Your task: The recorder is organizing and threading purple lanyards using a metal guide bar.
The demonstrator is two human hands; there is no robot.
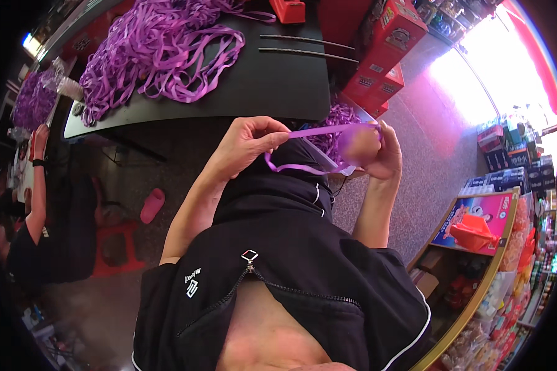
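A flat purple ribbon is stretched between my two hands over my lap, and a slack length of it hangs in a curve below. My left hand pinches one end between thumb and fingers. My right hand is closed around the other end; a blurred patch hides part of its fingers. Under the ribbon stands a pale bin full of similar purple ribbons. Ahead, a large tangled heap of purple ribbons covers the left part of the black table.
Two thin metal rods lie at the table's right, near a red tool. Red boxes are stacked beyond. At far left another person's arm reaches toward a second table. A red stool and pink slipper are on the floor; shelves stand right.
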